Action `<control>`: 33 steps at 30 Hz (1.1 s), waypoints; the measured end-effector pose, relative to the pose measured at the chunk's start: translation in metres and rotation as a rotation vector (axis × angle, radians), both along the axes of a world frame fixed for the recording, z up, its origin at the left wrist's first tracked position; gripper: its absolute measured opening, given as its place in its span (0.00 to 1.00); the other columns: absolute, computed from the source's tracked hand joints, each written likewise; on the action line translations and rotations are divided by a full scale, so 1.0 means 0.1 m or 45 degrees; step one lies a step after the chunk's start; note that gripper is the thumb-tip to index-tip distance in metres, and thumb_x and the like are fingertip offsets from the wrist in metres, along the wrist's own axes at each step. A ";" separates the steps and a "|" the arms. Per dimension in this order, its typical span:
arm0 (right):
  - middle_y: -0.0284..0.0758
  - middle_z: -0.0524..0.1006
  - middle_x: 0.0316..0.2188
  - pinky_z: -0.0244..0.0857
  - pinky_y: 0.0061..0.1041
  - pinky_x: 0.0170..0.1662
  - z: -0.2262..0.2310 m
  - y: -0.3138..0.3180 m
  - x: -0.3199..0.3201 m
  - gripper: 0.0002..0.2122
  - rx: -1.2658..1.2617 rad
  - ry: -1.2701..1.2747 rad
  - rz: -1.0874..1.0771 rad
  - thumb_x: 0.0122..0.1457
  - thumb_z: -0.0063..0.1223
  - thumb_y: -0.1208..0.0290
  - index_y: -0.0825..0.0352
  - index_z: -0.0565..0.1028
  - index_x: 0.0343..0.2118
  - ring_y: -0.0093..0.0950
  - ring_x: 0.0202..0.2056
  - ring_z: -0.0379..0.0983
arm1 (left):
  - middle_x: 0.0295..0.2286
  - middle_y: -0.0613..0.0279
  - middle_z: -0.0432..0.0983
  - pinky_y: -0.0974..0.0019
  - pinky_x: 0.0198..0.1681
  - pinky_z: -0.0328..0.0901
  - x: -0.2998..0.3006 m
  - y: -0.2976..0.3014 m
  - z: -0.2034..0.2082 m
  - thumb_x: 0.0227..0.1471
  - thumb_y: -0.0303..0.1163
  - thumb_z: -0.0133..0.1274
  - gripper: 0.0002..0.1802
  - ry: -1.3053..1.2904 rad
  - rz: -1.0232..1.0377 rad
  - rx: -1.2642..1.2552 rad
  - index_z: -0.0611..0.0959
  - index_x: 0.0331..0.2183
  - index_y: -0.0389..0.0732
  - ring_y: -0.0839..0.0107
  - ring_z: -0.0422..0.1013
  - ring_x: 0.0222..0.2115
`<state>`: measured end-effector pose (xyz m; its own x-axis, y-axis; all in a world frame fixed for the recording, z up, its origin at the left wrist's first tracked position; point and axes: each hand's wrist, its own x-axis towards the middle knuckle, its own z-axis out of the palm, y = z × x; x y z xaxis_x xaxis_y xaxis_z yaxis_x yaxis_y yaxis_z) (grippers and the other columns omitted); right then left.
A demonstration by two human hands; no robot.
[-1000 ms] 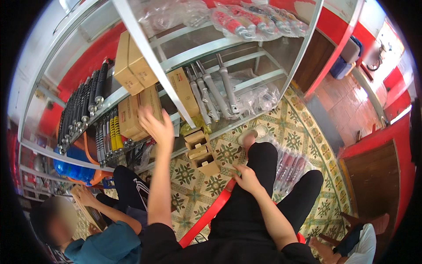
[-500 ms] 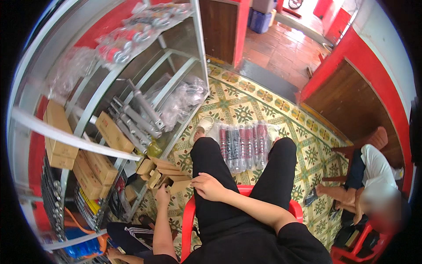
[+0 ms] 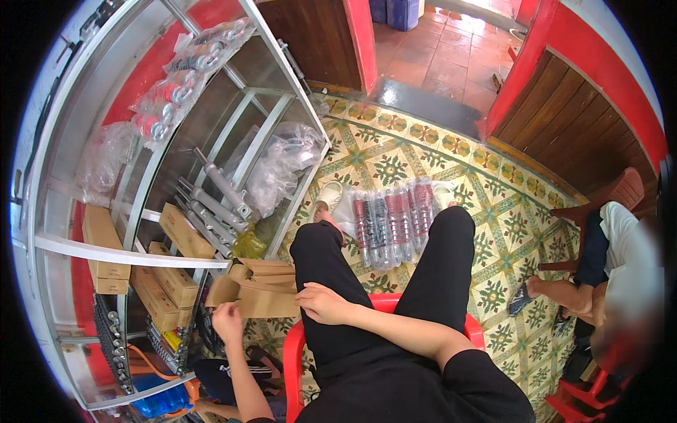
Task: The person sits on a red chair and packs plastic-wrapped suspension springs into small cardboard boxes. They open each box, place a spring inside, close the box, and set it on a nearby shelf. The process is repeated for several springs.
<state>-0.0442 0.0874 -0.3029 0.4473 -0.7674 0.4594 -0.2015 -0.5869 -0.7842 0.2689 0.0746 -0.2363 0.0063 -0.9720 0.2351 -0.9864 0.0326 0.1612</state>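
A long brown cardboard box (image 3: 268, 303) lies crosswise beside my left thigh, one flap sticking out at its left end. My left hand (image 3: 227, 324) is closed on the edge of that flap end, fingertips pinched together. At the other end, my right hand (image 3: 324, 304) grips the box's right edge, its wrist lying across my thigh. Behind the held box stand more brown cardboard boxes (image 3: 264, 268), partly covered by it. On the floor between my feet lies a row of plastic-wrapped shock absorbers (image 3: 393, 224) with red and black springs.
To my left a metal-framed shelf (image 3: 151, 257) holds bagged shock absorbers (image 3: 169, 99), grey fork tubes (image 3: 218, 187) and long cardboard boxes (image 3: 106, 247). I sit on a red plastic chair (image 3: 293, 359). Another person (image 3: 620, 240) sits at the right; someone's arm and dark clothing show at lower left.
My left hand has moved left along the box, away from the right hand. The box's long side now shows, with a flap out at its left end. The view has shifted slightly.
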 end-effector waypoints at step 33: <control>0.42 0.71 0.49 0.62 0.39 0.55 0.18 -0.30 -1.79 0.40 0.497 -0.263 -0.839 0.36 0.73 0.70 0.66 0.64 0.56 0.39 0.53 0.67 | 0.33 0.68 0.78 0.59 0.45 0.59 -3.19 -0.55 0.41 0.35 0.22 0.62 0.11 0.507 -0.873 -0.499 0.84 0.27 0.46 0.66 0.73 0.36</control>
